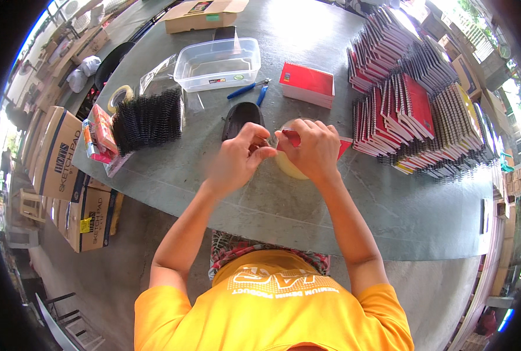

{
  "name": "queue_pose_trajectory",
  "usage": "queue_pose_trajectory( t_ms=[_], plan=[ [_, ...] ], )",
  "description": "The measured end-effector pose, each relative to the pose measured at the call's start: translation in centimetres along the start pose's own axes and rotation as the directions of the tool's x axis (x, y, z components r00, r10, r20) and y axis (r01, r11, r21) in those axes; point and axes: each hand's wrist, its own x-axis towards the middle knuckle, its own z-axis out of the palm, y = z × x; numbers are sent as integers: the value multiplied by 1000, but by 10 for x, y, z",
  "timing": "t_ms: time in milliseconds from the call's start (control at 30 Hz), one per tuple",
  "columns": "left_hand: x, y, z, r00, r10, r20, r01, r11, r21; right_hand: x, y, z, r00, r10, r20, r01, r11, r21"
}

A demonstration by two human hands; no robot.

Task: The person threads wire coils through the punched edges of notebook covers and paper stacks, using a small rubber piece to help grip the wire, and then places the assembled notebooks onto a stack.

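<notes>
My right hand (pixel 312 146) is closed on a red-covered pad (pixel 344 147), whose red shows between thumb and fingers and past the far side of the hand. My left hand (pixel 246 153) faces it with thumb and fingertips curled together in a pinch; whatever sits in the pinch is too small to make out. The two sets of fingertips almost meet. Partly hidden under my right hand lies a round pale-yellow object (pixel 291 168) on the table. Just beyond my left hand rests a black, rounded holder (pixel 243 117).
Blue-handled cutters (pixel 250 89), a clear plastic tub (pixel 216 65) and a stack of red pads (pixel 307 86) lie farther off. Black spiral coils (pixel 149 124) and a tape roll (pixel 120 97) are left. Piled spiral notebooks (pixel 406 111) fill the right; cardboard boxes (pixel 61 153) stand beside the table.
</notes>
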Motion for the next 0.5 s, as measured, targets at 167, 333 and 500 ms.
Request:
queue_pose_trajectory(
  t_ms=[167, 333, 500],
  plan=[
    [9, -3, 18, 944, 300, -138, -255, 928, 273, -4, 3, -1, 1000, -11, 28, 10, 1000, 24],
    [9, -6, 21, 924, 367, -111, -290, 858, 423, -7, 2, -6, 1000, -13, 28, 10, 993, 114],
    [12, 8, 20, 988, -141, -70, 146, 986, 78, -9, 3, -10, 999, -6, 52, -2, 990, 140]
  ],
)
